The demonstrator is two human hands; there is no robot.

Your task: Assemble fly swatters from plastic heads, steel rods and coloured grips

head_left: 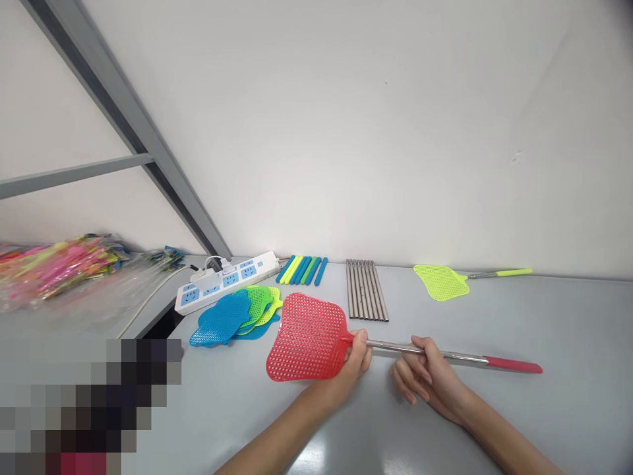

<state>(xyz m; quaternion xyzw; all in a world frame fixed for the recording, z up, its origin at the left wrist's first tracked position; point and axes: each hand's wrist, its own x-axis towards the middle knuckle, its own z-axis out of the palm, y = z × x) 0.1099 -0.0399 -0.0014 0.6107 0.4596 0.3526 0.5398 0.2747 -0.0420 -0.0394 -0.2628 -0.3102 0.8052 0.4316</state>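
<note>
A red fly swatter [309, 340] with a steel telescopic rod and a red grip lies across both my hands, a little above the grey table. My left hand [353, 363] pinches the rod just beside the red mesh head. Farther along, the thumb and finger of my right hand [426, 373] close on the middle of the rod, its other fingers loosely curled. Behind the rod, several bare steel rods [366, 290] lie in a row. Several blue, green and yellow grips [302, 270] are lined up near the wall. Loose swatter heads [222, 320] are piled to the left.
A yellow fly swatter [445, 282] lies at the back right along the wall. A white power strip [227, 284] with a plug in it sits behind the heads. Bagged colourful items [69, 270] lie at far left, beyond a gap. A grey metal frame [148, 152] slants upward.
</note>
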